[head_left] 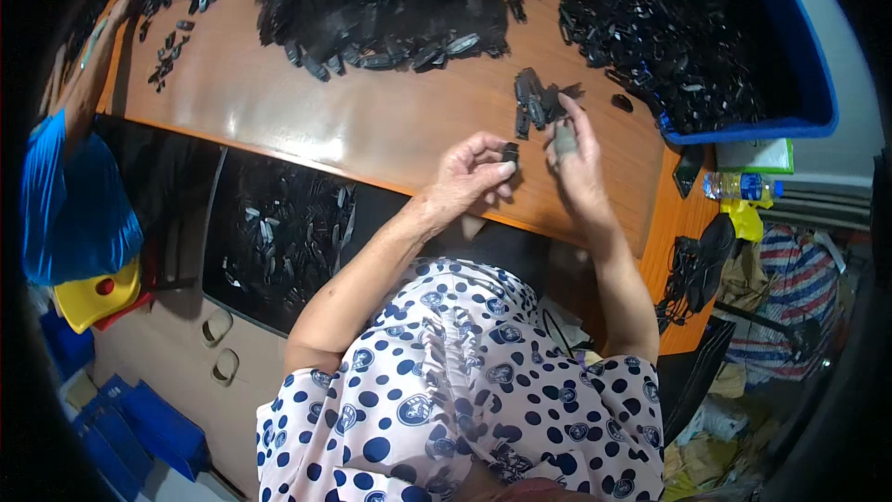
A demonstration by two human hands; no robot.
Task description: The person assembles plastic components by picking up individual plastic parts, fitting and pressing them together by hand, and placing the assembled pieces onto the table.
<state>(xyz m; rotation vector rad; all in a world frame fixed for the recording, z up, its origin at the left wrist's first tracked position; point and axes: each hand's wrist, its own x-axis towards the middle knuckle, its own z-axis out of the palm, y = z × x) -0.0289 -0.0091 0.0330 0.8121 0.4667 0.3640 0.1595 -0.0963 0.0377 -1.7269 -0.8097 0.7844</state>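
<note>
The left hand (472,170) pinches a small black piece (510,154) between thumb and fingers, above the near edge of the wooden table (344,135). Just to its right, the right hand (580,170) has its fingers loosely parted, with a grey-green cover (565,139) on one digit. Its fingertips are at a small cluster of black parts (528,104) on the table; whether they grip one, I cannot tell.

A single black part (622,103) lies to the right of that cluster. Farther off, a wide heap (390,14) of similar parts covers the far side of the table. At far right is a blue bin (764,133) with many more dark parts. Nearer on the right are a plastic bottle (743,187), a tangle of black cables (689,277) and a striped bag (790,302). At far left, another person's arm (88,74) reaches onto the table, beside a yellow stool (88,302) lower down.
</note>
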